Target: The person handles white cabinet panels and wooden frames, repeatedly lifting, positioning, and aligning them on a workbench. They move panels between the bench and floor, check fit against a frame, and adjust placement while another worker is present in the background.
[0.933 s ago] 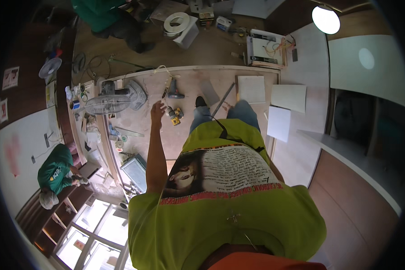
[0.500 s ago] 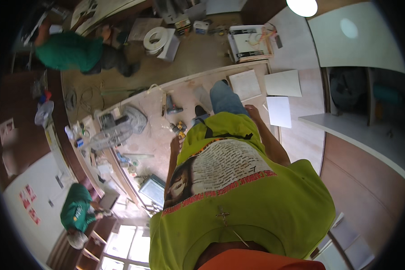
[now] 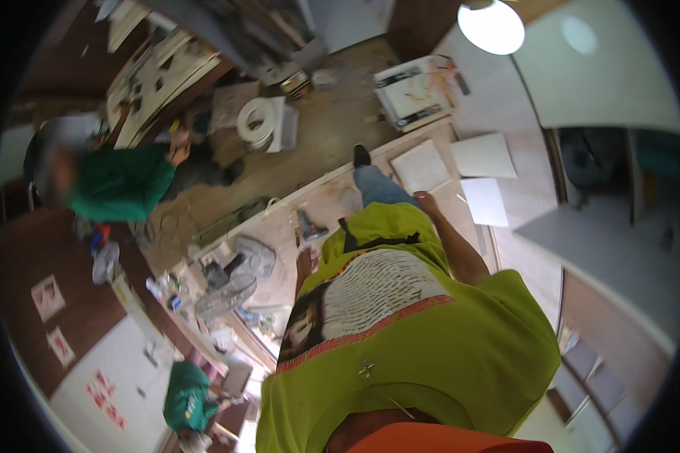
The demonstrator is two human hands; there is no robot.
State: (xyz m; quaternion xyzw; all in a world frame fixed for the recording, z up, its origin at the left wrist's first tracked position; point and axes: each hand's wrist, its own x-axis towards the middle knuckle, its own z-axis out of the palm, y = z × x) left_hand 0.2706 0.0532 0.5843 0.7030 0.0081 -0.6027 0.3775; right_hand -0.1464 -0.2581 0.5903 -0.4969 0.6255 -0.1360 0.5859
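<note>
pale platform (image 3: 282,283) bears a dark grey, red-accented drill (image 3: 310,228).

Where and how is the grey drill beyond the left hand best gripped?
Probably by the narrower arm of the grey drill, likely its handle, coming from above: the drill seems to lie flat in an L shape, with a narrow strip close on its left.

1 dark power drill (image 3: 310,227) on its side and 1 pale square panel (image 3: 421,165) flat, on the pinkish platform (image 3: 284,230)
</note>
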